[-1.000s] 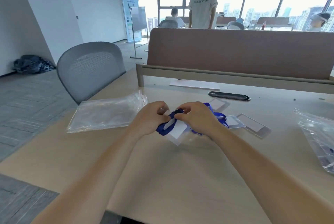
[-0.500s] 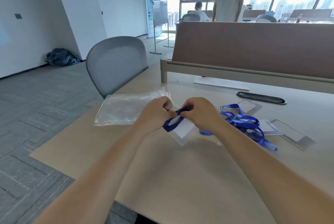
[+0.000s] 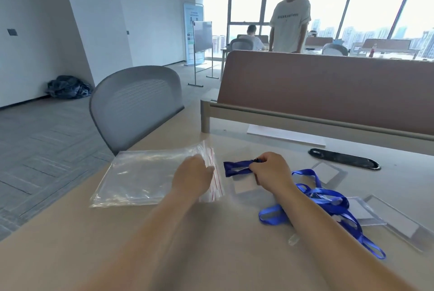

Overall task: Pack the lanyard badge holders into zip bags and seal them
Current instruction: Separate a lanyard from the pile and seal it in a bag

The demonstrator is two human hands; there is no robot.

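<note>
Bare desk (image 3: 211, 243) nearside; loose lanyards (image 3: 328, 199) clutter the right.

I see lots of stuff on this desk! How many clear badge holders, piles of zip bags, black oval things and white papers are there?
Clear badge holders: 4
Zip bag pile: 1
Black oval desk cover: 1
White paper sheet: 1
Total: 7
</note>
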